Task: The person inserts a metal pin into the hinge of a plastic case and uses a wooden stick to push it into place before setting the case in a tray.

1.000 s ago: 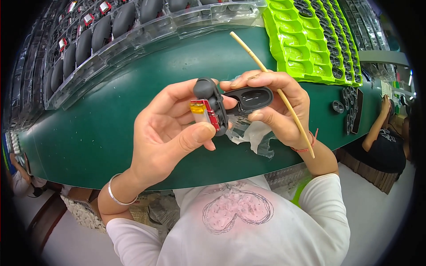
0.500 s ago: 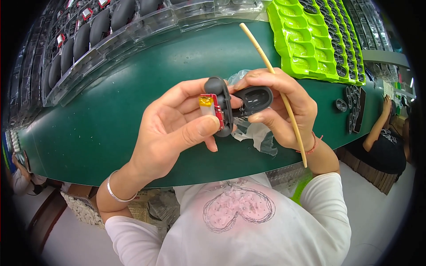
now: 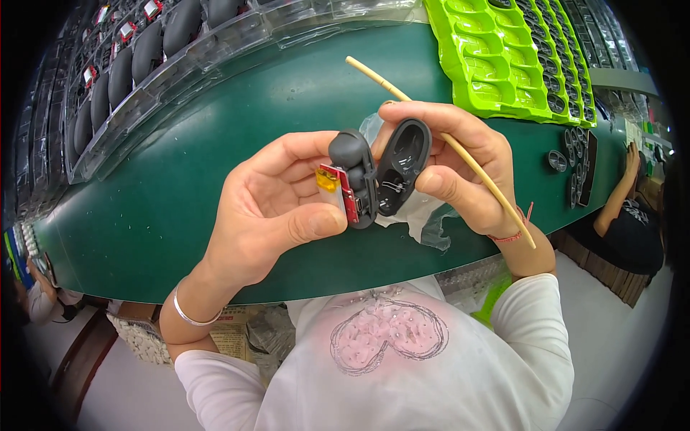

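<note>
While the left hand [image 3: 269,208] was closed around a dark grey rounded plastic housing half [image 3: 357,176], thumb pressed along its lower edge and fingers curled behind, a small red circuit board with a yellow block [image 3: 330,179] sat exposed on that half's left side. The right hand [image 3: 460,161] was clamped on the matching dark grey oval plastic shell [image 3: 402,165], hollow side facing the camera, thumb on its lower rim. Both halves were touching along one edge, held above the table's near edge, roughly mid-frame. Same right hand also pinned a thin pale wooden stick [image 3: 438,136] against its fingers, running diagonally from upper left to lower right. A crumpled clear plastic bag [image 3: 424,219] hung just below the shell, behind the right thumb. Underneath, dark green table surface [image 3: 215,115]. Far left: clear plastic trays of dark grey oval parts [image 3: 144,57]. Far right: bright green moulded plastic trays [image 3: 503,50], some pockets filled with dark pieces. Another person's arm [image 3: 622,187] rested at the table's right end.
</note>
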A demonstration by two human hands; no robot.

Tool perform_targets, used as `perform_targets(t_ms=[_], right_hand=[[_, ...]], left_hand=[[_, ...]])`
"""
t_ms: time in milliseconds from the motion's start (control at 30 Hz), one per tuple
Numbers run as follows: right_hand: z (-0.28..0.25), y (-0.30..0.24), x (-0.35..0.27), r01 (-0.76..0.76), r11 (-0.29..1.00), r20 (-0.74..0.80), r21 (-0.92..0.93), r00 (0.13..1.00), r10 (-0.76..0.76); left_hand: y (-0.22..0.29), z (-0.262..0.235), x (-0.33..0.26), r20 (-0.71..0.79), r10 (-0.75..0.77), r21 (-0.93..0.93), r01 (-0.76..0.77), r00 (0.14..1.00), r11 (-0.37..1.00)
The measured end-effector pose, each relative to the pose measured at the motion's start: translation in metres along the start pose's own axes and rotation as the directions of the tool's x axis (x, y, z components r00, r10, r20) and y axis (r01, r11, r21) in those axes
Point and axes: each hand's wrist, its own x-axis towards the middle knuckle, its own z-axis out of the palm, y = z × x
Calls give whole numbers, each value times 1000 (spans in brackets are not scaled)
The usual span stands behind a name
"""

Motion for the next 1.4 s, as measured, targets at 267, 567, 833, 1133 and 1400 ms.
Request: perform_targets(t_ms=[267, 567, 833, 1133, 1400], right_hand=[[2, 2, -3, 8, 994, -58, -107, 998, -14], [2, -5, -6, -5, 945, -33, -328, 999, -6], [-1, 0, -6, 105, 916, -12, -387, 993, -119], [-3, 6, -4, 187, 879, 15, -438, 980, -200], [-3, 12, -6, 203, 855, 34, -477, 976, -213]], left_hand=[[0, 1, 0, -19, -48, -10, 48, 999, 999], [-11, -10, 1, 132, 18, -99, -5, 991, 995], [-9, -9, 1, 102, -82, -82, 91, 991, 992], [-10, -4, 0, 30, -95, -107, 97, 995, 989], [-13, -5, 1, 38, -11, -52, 13, 999, 999]])
